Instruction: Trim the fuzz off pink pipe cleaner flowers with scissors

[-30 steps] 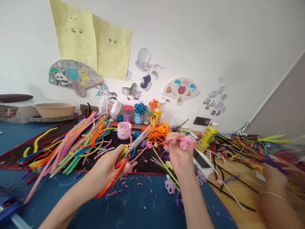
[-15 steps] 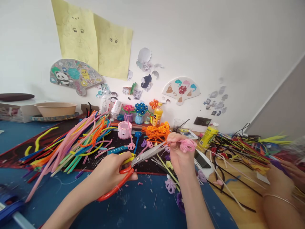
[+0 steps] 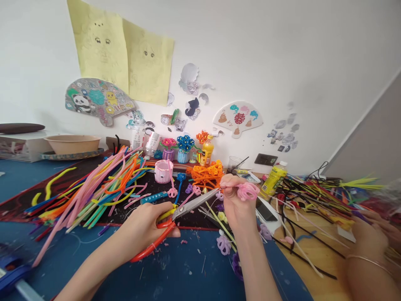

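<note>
Red-handled scissors (image 3: 194, 204) sit in my left hand (image 3: 147, 225), fingers wrapped round the handles, blades pointing right and up. The blades look nearly together, and their tips reach the fingers of my right hand (image 3: 236, 205). That hand pinches the short stem of a pink pipe-cleaner flower (image 3: 248, 191), whose loops stick out to the right. Below it lie a lilac pipe-cleaner flower (image 3: 223, 244) and a dark purple one (image 3: 237, 267). A pink cup (image 3: 163, 172) stands behind the scissors, with a small pink flower (image 3: 172, 192) hanging at its front.
Loose pipe cleaners (image 3: 90, 188) spread across the left; an orange pile (image 3: 205, 173) lies at the back. A yellow bottle (image 3: 274, 179) and a phone (image 3: 266, 210) are right of my right hand. Another person's hand (image 3: 369, 234) works at the far right.
The scissor blades have closed together a little, near the right hand's fingertips. The pink flower has shifted very slightly to the right; both hands otherwise hold their places.
</note>
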### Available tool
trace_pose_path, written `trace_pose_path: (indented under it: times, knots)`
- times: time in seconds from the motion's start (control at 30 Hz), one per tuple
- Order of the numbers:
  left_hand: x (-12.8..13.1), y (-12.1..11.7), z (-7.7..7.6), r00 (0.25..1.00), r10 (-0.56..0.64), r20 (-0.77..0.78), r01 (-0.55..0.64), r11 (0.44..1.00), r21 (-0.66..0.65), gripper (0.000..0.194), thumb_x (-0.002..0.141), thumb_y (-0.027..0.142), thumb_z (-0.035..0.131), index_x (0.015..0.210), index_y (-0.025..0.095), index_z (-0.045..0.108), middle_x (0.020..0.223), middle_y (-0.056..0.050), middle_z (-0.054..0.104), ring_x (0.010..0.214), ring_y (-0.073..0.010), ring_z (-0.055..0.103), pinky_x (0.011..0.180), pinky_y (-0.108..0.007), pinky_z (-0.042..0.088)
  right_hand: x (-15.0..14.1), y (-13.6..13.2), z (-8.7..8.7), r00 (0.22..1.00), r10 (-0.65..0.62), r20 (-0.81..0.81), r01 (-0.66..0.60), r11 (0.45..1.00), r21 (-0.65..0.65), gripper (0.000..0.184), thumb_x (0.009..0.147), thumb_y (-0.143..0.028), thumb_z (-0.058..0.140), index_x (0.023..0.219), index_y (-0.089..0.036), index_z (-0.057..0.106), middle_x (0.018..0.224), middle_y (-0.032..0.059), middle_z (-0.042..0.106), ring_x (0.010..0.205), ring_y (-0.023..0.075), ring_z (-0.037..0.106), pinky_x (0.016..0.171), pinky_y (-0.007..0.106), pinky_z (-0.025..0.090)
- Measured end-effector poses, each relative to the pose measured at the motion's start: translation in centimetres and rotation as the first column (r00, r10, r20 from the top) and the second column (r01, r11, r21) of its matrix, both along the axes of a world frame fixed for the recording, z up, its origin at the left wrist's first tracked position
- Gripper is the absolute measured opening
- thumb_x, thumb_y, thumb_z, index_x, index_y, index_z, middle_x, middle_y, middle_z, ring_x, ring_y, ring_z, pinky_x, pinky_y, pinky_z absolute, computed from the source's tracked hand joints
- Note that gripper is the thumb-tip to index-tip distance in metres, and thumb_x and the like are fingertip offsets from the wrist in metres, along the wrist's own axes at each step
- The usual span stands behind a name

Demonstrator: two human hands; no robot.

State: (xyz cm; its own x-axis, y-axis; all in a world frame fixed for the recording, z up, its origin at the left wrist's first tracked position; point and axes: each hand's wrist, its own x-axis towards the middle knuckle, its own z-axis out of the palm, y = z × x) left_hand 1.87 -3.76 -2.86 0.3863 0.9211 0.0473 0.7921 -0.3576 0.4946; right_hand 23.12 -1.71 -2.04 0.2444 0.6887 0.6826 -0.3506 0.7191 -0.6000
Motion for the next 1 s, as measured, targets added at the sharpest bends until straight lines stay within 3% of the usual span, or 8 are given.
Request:
trace_pose_path:
  times: [0.43, 0.63, 0.83, 1.0]
  knots:
    - [-0.2, 0.1, -0.4, 0.999, -0.022, 0.038, 0.021, 1.0, 0.017, 0.02, 0.072, 0.035, 0.055, 0.061, 0.02, 0.048, 0.057, 0.005, 0.054, 0.054, -0.0102, 0.043, 0.049, -0.021, 0.02, -0.1, 0.0, 0.1, 1.0, -0.001, -0.023, 0.0, 1.0, -0.016, 0.021, 0.057, -0.034, 0.087, 0.06, -0.025, 0.069, 0.06, -0.0026, 0.062, 0.061, 0.0145, 0.056, 0.062, 0.031, 0.044]
    - [-0.5, 0.3, -0.1, 0.987, 0.063, 0.147, -0.083, 0.988, 0.134, 0.02, 0.072, 0.035, 0.052, 0.061, 0.02, 0.047, 0.052, 0.007, 0.047, 0.052, -0.0094, 0.037, 0.051, -0.021, 0.025, 0.2, 0.3, 0.0, 0.992, -0.038, -0.118, 0.023, 0.992, -0.121, 0.027, 0.058, -0.032, 0.086, 0.061, -0.022, 0.06, 0.064, -0.0025, 0.059, 0.066, 0.0142, 0.055, 0.07, 0.033, 0.047]
    - [-0.3, -0.1, 0.1, 0.886, 0.073, 0.459, -0.101, 0.994, 0.039, 0.031, 0.078, 0.048, 0.049, 0.071, 0.018, 0.053, 0.063, 0.004, 0.053, 0.053, -0.0093, 0.039, 0.051, -0.022, 0.031, -1.3, 0.3, -0.2, 0.989, 0.138, -0.06, -0.15, 0.937, -0.315, 0.031, 0.059, -0.025, 0.084, 0.057, -0.019, 0.055, 0.061, -0.0029, 0.057, 0.058, 0.0123, 0.055, 0.054, 0.027, 0.044]
    - [0.5, -0.5, 0.3, 0.771, 0.148, 0.619, -0.118, 0.989, -0.089, 0.036, 0.076, 0.052, 0.057, 0.065, 0.019, 0.05, 0.052, 0.008, 0.036, 0.046, -0.0065, 0.03, 0.043, -0.02, 0.023, -2.8, 0.3, -1.2, 0.958, 0.287, 0.007, -0.253, 0.853, -0.457, 0.021, 0.062, -0.025, 0.083, 0.063, -0.015, 0.065, 0.06, -0.0012, 0.062, 0.053, 0.0101, 0.055, 0.051, 0.024, 0.044]
